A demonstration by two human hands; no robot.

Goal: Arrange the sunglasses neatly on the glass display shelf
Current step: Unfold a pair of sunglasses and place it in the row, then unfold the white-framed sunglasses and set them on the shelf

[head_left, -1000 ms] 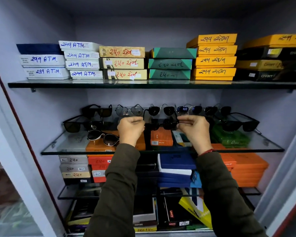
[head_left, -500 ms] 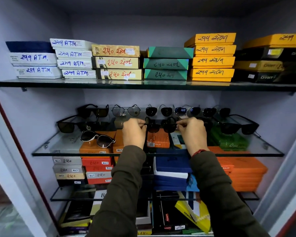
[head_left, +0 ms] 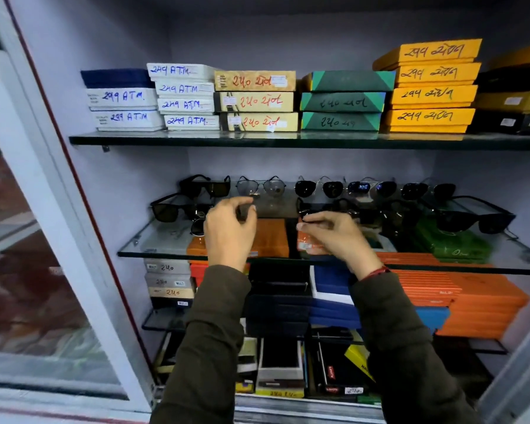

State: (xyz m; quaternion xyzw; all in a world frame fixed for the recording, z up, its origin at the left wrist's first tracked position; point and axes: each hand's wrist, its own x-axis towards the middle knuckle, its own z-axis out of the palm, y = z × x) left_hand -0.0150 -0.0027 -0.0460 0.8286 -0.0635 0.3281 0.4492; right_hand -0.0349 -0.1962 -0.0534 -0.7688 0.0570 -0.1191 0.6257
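The glass display shelf carries two rows of sunglasses. The back row has a black pair, a clear aviator pair, dark aviators, a blue mirrored pair and another dark pair. In front lie a black pair at the left, a black pair at the right and a dark pair in the middle. My right hand pinches the left end of that middle pair. My left hand hovers further left with its fingers curled apart, partly hiding a round-lens pair.
Labelled boxes fill the top shelf: white, tan, green, yellow. Orange and blue boxes sit under the glass shelf. An open glass door frame stands at the left.
Both hands held the middle dark pair a moment ago. My left hand has let go and moved left; my right hand stays on the pair. The view has swung to the left.
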